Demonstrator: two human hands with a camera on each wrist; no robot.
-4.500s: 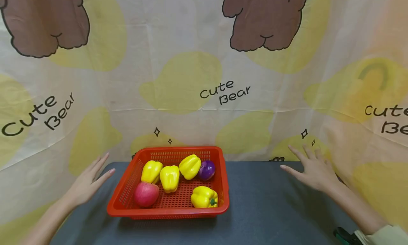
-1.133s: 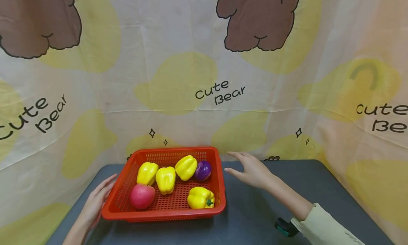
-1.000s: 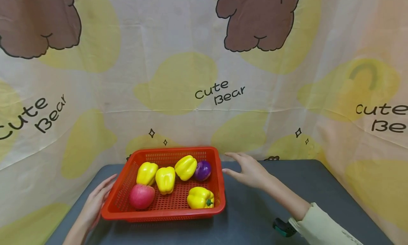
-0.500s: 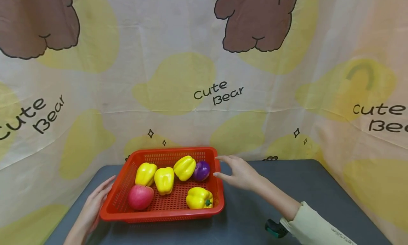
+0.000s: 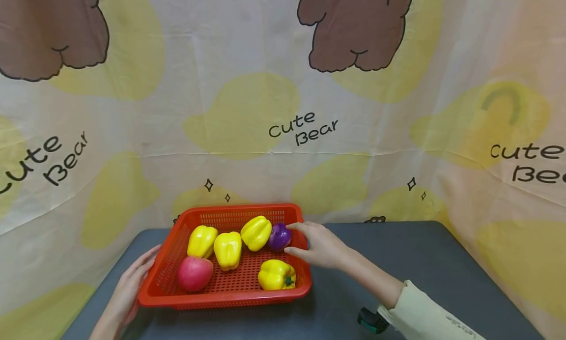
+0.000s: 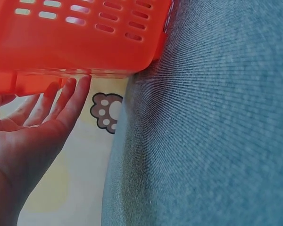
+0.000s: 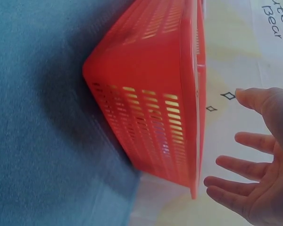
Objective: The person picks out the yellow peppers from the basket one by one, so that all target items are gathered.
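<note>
A red plastic basket holds several yellow bell peppers, a red apple and a shiny round purple vegetable, its kind unclear. At the basket's left side is my left hand; the left wrist view shows its extended fingers at the basket wall. Over the right rim reaches my right hand, thumb and fingers spread beside the purple vegetable, with nothing held. In the right wrist view this hand hovers apart from the basket's rim.
The basket stands on a dark blue-grey table. Behind it hangs a cloth printed with bears and lettering. A dark strapped device sits at my right wrist by the pale sleeve.
My right hand has come from the far right, leftward across the basket's right rim to the purple vegetable. My left hand earlier moved in to the basket's left side and has stayed there.
</note>
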